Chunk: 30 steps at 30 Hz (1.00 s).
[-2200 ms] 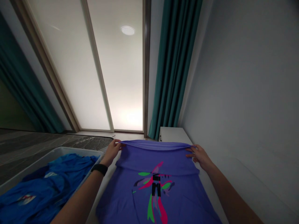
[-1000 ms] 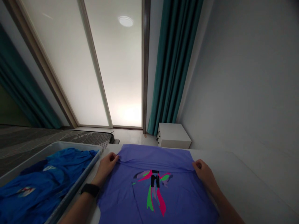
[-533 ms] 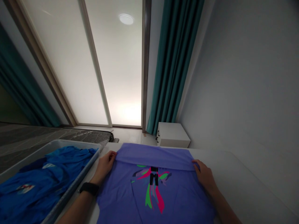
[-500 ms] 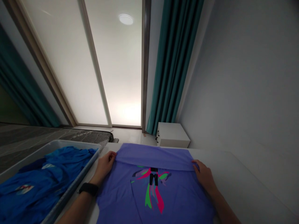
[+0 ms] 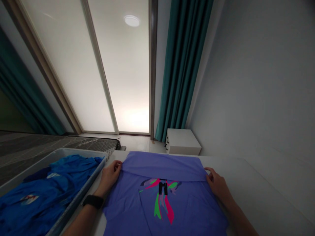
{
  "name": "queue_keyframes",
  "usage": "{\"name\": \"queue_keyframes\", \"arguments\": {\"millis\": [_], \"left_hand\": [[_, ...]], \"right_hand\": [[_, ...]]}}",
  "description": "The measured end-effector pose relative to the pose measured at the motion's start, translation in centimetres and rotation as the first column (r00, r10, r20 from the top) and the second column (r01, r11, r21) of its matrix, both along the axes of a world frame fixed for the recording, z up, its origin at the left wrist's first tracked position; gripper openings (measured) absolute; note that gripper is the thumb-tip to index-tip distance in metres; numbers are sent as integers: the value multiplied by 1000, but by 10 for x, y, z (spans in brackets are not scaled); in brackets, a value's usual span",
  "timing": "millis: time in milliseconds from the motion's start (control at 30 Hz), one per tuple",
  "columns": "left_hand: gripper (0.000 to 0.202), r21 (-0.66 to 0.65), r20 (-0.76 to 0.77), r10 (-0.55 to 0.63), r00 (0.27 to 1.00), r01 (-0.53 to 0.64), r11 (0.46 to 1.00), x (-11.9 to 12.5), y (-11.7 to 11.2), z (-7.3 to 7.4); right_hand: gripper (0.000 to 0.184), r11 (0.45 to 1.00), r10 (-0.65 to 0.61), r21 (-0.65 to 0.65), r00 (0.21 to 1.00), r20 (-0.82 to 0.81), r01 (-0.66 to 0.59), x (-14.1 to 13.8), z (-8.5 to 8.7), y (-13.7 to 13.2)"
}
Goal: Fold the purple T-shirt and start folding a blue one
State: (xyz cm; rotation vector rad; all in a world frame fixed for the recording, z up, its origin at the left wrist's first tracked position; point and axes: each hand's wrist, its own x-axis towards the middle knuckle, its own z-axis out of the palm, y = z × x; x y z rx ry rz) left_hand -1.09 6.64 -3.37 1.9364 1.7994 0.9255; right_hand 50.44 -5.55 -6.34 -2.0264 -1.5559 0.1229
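Note:
A purple T-shirt [image 5: 187, 203] lies spread on the white table, with a bright pink, green and black print in its middle. Its far part is folded back toward me as a wide band [image 5: 162, 165] that covers the top of the print. At the left end of this band, my left hand [image 5: 112, 173] pinches the cloth edge; a black watch is on that wrist. My right hand [image 5: 218, 183] grips the opposite end of the band between thumb and fingers. The near end of the T-shirt runs out of view.
To the left, a pale plastic bin [image 5: 85, 190] holds blue clothes [image 5: 49, 193]. White tabletop [image 5: 248, 193] extends right toward the wall. Beyond the table stand a small white cabinet [image 5: 183, 139], a teal curtain [image 5: 184, 65] and frosted sliding doors [image 5: 123, 75].
The folded band's lower edge has come slightly nearer to me, covering a bit more of the print. My right hand has shifted slightly outward; my left hand stays at its edge.

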Motion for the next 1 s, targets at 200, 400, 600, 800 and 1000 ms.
{"name": "queue_keyframes", "arguments": {"millis": [200,400,600,800,1000], "left_hand": [[28,-10,-37,20,999,-21,1000,2,-2,3],[25,-15,-35,38,999,-39,999,5,-4,9],[29,-15,4,32,999,-32,999,4,2,4],[33,-89,56,33,998,-28,996,9,32,8],[26,-83,-49,49,998,-52,995,15,49,15]], "right_hand": [[42,1000,-22,-3,998,55,23,-4,-1,0],[40,999,-47,-5,992,116,48,-6,-5,0],[44,996,-73,-37,981,179,81,-5,-10,-1],[47,994,-80,-55,975,207,93,-5,-12,0],[51,993,-84,-65,979,183,97,0,-18,1]]}}
